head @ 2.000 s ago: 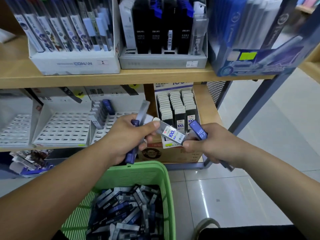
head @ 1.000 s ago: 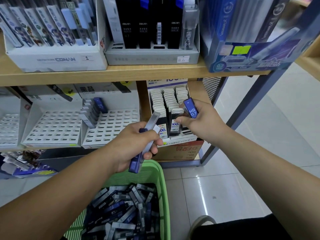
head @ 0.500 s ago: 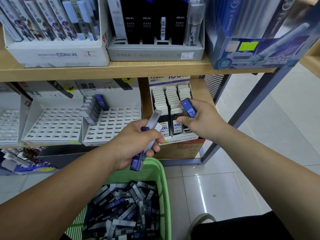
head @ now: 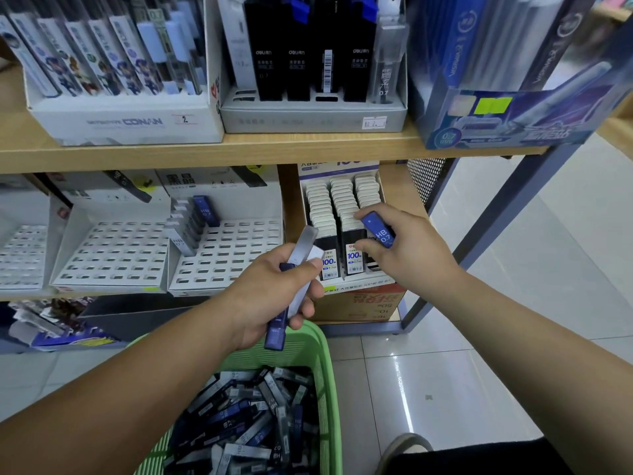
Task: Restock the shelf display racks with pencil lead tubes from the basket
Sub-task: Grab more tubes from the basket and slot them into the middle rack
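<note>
**Both hands full at the lower shelf**

The left hand [head: 274, 293] is curled round a small bundle of lead tubes: a grey tube [head: 306, 244] sticks up toward one o'clock from the fist, and a dark blue tube [head: 275, 334] pokes out below toward six.

The right hand [head: 409, 250], at two o'clock from the left and apart from it, pinches a blue tube marked HB 0.7 [head: 377, 230] between thumb and fingers. It holds the tube tilted over the front rows of a full display box [head: 342, 207] of white-capped tubes. I cannot tell whether its fingertips touch those tubes.

A green basket [head: 325, 368] stands on the floor at six o'clock from the left hand, with a loose heap of grey and blue tubes [head: 246, 419] inside.

At ten o'clock from the left hand, a white slotted rack [head: 233, 255] on the lower shelf carries one short row of standing tubes [head: 186, 228] along its left edge.

The wooden shelf board [head: 239, 150] above bears more stationery boxes.
</note>
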`<state>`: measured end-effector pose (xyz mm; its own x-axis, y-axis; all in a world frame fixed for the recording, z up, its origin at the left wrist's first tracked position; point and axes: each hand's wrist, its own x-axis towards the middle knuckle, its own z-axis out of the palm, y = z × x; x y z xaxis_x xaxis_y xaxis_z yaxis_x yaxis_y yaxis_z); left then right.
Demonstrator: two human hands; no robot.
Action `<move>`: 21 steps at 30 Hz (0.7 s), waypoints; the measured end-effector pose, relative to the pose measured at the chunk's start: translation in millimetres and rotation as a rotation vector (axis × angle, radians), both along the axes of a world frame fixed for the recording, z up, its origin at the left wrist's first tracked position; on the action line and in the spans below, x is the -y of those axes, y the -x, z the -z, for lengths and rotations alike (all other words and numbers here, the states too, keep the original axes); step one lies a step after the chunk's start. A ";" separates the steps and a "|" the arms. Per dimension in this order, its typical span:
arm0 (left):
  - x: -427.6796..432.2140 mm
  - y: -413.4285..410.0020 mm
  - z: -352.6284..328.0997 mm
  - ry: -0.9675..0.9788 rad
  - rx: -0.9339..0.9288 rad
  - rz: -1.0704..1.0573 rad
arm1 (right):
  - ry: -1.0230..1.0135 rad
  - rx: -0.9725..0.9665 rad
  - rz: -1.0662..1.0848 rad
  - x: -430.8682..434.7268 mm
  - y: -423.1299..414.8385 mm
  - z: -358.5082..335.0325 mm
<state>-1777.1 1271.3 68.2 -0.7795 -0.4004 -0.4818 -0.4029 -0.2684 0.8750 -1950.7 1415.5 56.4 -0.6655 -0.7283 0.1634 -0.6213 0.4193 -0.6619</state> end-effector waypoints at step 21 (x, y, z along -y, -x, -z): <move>57.5 -106.7 -33.7 -0.039 -0.120 -0.109 | 0.096 0.662 -0.164 84.2 -102.9 -65.6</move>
<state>-1670.5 1213.9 101.9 -0.7852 -0.4686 -0.4048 -0.2628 -0.3399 0.9030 -1847.8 1331.3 122.0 -0.5297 -0.8308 -0.1705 -0.1238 0.2747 -0.9535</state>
